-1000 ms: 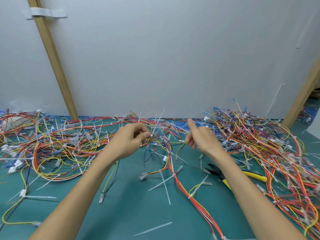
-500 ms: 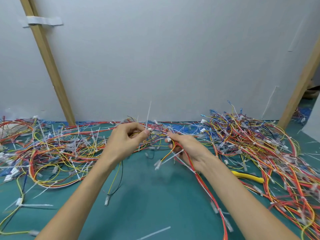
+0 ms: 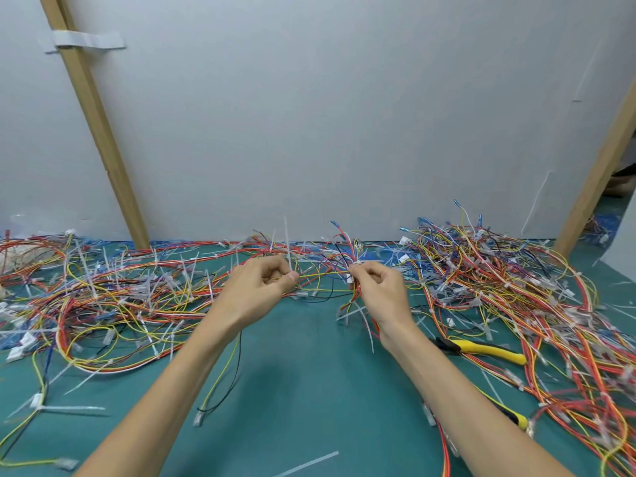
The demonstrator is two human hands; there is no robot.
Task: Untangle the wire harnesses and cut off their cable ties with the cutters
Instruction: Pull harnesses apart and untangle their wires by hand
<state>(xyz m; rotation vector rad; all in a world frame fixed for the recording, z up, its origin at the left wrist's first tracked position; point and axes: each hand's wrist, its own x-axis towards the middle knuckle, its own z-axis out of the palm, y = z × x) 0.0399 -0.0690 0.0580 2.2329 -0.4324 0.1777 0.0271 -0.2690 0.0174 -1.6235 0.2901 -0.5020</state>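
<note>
Mat (image 3: 309, 390): L-grip (image 3: 254, 290), R-grip (image 3: 378, 289) tight on wires (image 3: 323, 275)

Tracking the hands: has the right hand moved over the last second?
Yes. The right hand shifted left, away from the yellow cutters on the mat.

We cannot see the tip of the cutters (image 3: 481, 351): the right forearm (image 3: 447, 390) covers it. The left hand (image 3: 254, 290) hides where it pinches the yellow wire (image 3: 323, 274). The right hand (image 3: 378, 287) covers part of the red harness (image 3: 356, 291) it grips. The right wire pile (image 3: 533, 287) runs off the right edge, its near part blurred.
</note>
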